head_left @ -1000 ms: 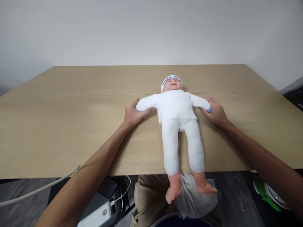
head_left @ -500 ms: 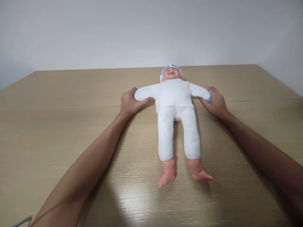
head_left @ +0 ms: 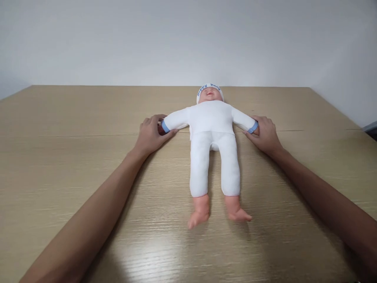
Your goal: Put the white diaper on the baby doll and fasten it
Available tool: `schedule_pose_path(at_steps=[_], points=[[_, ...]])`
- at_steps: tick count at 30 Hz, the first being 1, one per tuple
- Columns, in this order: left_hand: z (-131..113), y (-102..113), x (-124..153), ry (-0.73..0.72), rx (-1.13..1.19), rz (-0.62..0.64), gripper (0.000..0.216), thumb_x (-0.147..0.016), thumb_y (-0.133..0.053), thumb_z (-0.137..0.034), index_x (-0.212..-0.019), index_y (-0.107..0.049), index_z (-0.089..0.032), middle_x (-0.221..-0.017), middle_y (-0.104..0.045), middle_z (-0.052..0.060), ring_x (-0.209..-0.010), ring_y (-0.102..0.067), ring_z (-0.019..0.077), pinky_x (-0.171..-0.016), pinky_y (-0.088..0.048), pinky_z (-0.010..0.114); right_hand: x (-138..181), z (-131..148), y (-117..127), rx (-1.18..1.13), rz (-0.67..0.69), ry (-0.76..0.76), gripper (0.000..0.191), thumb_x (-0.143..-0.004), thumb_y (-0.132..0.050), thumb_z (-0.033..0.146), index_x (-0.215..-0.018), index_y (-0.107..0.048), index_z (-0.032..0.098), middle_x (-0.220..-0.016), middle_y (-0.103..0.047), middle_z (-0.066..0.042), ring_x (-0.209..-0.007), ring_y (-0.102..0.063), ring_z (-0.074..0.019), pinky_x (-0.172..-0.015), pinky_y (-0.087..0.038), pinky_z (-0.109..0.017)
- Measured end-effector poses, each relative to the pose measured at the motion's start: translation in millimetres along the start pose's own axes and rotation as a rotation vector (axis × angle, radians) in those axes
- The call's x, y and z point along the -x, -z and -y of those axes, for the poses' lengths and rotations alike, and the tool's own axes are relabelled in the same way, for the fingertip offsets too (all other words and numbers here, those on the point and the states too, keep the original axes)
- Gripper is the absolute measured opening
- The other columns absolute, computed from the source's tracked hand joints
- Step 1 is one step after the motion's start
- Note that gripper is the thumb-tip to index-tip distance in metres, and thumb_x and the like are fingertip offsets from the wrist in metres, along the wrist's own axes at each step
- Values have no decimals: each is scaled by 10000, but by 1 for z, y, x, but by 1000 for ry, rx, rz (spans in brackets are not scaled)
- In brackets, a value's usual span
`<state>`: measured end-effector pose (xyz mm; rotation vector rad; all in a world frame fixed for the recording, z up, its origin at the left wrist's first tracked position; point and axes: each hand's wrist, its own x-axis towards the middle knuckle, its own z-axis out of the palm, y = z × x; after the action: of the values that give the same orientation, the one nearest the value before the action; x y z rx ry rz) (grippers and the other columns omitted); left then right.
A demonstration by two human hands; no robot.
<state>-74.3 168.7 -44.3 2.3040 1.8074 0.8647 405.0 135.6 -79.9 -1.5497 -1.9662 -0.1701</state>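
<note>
A white-clad baby doll (head_left: 212, 129) lies flat on the table (head_left: 73, 165), already set down between the left hand (head_left: 150, 135) and right hand (head_left: 265, 135), each clasped around a blue-cuffed wrist, not yet released.

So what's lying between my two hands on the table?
In the head view, a doll lies face up between them; the left hand and right hand each grip one outstretched arm.
</note>
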Motion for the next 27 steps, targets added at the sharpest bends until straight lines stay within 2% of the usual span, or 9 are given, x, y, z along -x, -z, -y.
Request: schedule_pose_path(at_steps=[5, 11, 22, 27], points=[[16, 4, 10, -12, -27, -10, 546, -953, -720, -569, -1379, -672, -230, -1147, -791, 126, -1171, -686, 372, -1109, -482, 504, 11, -7, 9, 5, -48, -34, 522, -1004, -693, 586, -1370, -717, 215, -1291, -772, -194, -1178, -673, -435, -1066, -494, -609], [20, 3, 5, -3, -72, -23, 482, -959, -701, -540, -1331, -716, -234, -1167, -815, 139, -1127, -697, 370, -1061, -495, 504, -2, -5, 6, -20, -104, -34, 431, -1043, -646, 576, -1312, -754, 256, -1251, -808, -163, -1183, -692, -431, -1139, -463, -648], [23, -1, 10, -30, -30, -52, 499, -967, -680, -522, -1361, -715, -218, -1210, -822, 163, -1140, -719, 369, -1072, -510, 499, 3, -9, 1, -60, -69, -35, 477, -942, -664, 368, -1392, -721, 221, -1301, -791, -174, -1224, -683, -427, -1096, -520, -619], [19, 3, 16, 8, -43, -67, 461, -959, -663, -498, -1329, -703, -226, -1270, -808, 152, -1198, -717, 360, -1085, -517, 473, 11, -10, 0, -41, -144, -85, 481, -897, -683, 331, -1363, -693, 214, -1361, -752, -194, -1281, -652, -436, -1102, -520, -630]])
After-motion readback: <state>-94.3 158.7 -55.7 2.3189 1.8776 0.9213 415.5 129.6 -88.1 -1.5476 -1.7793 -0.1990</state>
